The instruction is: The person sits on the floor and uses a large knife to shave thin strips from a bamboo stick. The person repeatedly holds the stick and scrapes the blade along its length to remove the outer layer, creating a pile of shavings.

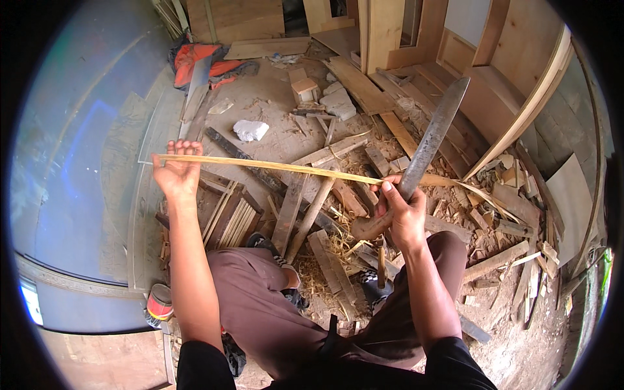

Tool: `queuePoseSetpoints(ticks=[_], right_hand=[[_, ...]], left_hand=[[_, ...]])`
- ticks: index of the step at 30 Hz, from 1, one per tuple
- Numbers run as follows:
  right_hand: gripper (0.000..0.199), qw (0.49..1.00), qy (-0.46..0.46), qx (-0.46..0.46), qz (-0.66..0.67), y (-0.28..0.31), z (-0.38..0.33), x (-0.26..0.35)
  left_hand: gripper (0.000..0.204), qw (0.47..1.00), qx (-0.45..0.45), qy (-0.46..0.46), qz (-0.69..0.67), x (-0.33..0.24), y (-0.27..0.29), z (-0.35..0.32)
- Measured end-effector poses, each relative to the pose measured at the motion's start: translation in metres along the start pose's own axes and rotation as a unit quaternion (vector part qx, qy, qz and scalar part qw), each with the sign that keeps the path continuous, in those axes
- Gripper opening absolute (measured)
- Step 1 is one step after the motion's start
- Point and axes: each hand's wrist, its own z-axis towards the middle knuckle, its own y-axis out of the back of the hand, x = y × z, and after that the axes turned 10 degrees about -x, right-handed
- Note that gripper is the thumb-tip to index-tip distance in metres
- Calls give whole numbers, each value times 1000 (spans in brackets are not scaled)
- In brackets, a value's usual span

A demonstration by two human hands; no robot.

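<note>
A long, thin split-wood strip (pixel 273 166), pale yellow, stretches level between my two hands. Its left end lies across my left hand (pixel 178 170), palm up, held between the thumb and the raised fingers. My right hand (pixel 402 211) is closed round a machete (pixel 434 133) near the base of its blade and also pinches the strip's right end between thumb and fingertips. The dark blade slants up and to the right. Its curved wooden handle (pixel 369 227) sticks out to the left, below the strip.
Wood offcuts (pixel 331 270) and shavings lie between and beyond my feet. A slatted wooden piece (pixel 231 214) is below my left hand. Panels (pixel 507 78) lean at the right. A white lump (pixel 250 130), an orange cloth (pixel 195 62) and a red can (pixel 160 301) are on the floor.
</note>
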Motion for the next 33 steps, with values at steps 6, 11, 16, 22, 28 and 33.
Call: queuePoseSetpoints(ticks=[6,11,16,22,28,33], right_hand=[[16,1000,-6,-18,20,2,1,-3],[18,998,-27,-26,55,-2,1,-8],[17,994,-62,-22,90,-8,-3,-20],[11,986,-137,-28,94,-22,-15,-37],[9,977,-189,-2,98,-19,-14,-41],[12,980,-156,9,121,-15,-12,-40]], left_hand=[[43,987,33,40,154,29,-12,-14],[54,955,147,83,243,53,-15,-23],[59,894,226,153,355,124,-19,-58],[26,866,278,167,382,165,-16,-61],[25,854,274,175,405,165,-21,-55],[24,852,278,154,416,167,-25,-53]])
